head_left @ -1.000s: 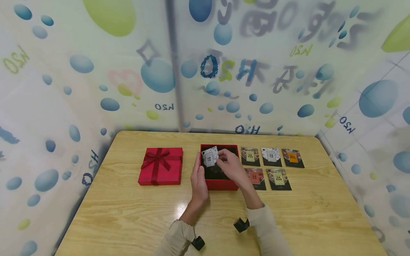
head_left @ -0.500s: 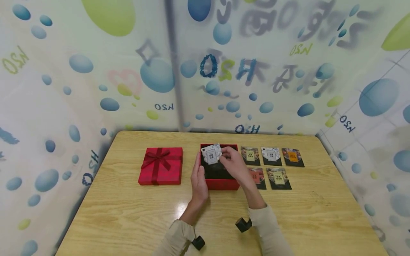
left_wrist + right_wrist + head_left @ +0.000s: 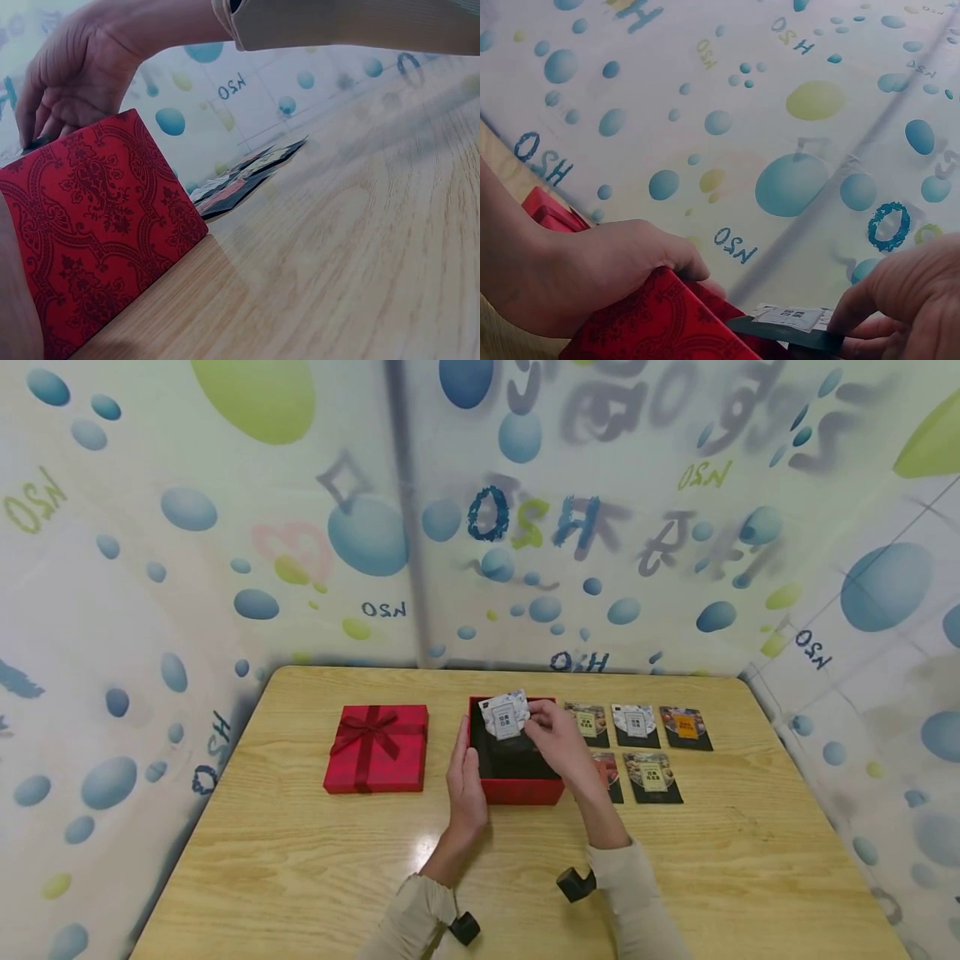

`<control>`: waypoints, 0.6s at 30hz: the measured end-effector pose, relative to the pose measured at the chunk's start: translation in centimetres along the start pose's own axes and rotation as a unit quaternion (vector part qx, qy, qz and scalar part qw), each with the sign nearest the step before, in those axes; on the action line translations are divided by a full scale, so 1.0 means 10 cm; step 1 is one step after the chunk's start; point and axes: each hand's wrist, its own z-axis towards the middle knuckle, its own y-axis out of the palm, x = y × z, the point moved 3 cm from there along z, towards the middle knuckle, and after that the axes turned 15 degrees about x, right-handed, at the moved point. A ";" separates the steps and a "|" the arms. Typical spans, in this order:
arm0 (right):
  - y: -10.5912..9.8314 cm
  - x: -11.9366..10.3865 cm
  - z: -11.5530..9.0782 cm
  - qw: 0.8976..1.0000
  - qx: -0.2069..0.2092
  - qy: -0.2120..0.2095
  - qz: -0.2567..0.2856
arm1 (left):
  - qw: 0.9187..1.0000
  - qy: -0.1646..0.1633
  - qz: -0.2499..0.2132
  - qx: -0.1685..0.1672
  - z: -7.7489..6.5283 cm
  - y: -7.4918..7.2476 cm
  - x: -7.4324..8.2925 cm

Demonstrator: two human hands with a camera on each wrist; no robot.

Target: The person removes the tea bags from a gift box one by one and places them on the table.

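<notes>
A red box (image 3: 522,792) with a black interior stands mid-table in the head view. My left hand (image 3: 467,781) lies along its left wall, fingers straight against the side. Above the box's opening, my right hand (image 3: 562,743) pinches the right edge of a flat white-patterned packet (image 3: 505,714) between thumb and fingers. From the right wrist, the packet (image 3: 791,318) shows its dark lower edge, tilted over the box rim. The left wrist view shows the box's red damask side (image 3: 97,202) and my right hand (image 3: 75,82) over its top.
A red lid (image 3: 375,772) with a ribbon bow lies left of the box. Right of it, similar packets lie in two rows: one yellow-labelled (image 3: 587,724), one white (image 3: 636,727), one orange (image 3: 686,727), another yellow (image 3: 653,778) and a partly hidden red one (image 3: 611,777).
My right hand has moved the white packet rightward and slightly up and away from the box's left side, turning it a little. My left hand has stayed on the box wall.
</notes>
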 end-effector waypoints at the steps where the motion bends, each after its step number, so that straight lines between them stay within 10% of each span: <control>1: -0.01 0.01 0.00 1.000 0.002 -0.001 -0.001 | 1.000 -0.001 0.000 0.000 0.00 0.00 0.00; 18: -0.32 0.05 0.04 0.999 0.045 0.010 0.004 | 1.000 0.003 -0.004 -0.003 -0.01 0.00 -0.01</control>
